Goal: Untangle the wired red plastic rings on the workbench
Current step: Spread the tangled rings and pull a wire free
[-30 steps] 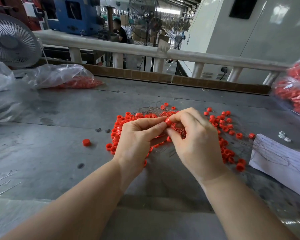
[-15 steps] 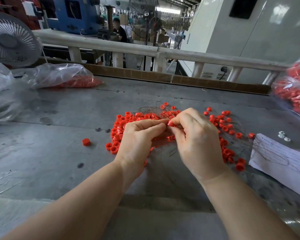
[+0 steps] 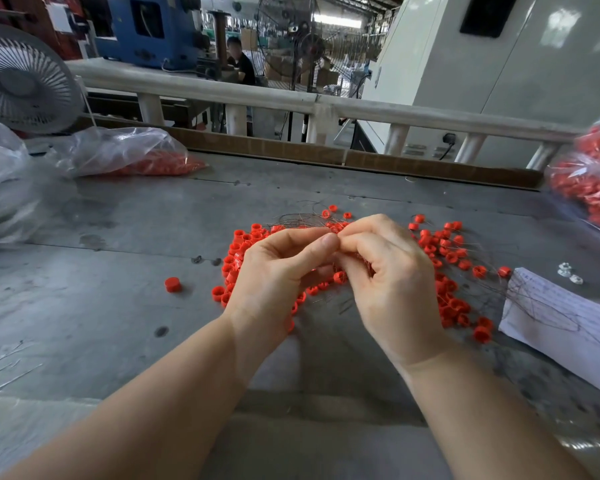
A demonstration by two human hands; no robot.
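Glossy plastic rings (image 3: 447, 254), thin wire (image 3: 291, 216)

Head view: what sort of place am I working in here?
Most likely a factory floor: a metal workbench strewn with red rings, bags of rings alongside, and a blue machine beyond the railing.

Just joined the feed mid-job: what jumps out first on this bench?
At the centre of the grey metal workbench, the left hand and right hand meet fingertip to fingertip, pinching thin wire above a spread of small red plastic rings tangled in fine wire. One loose red ring sits apart to the left. Clear plastic bags of red parts lie far left and at the right edge.
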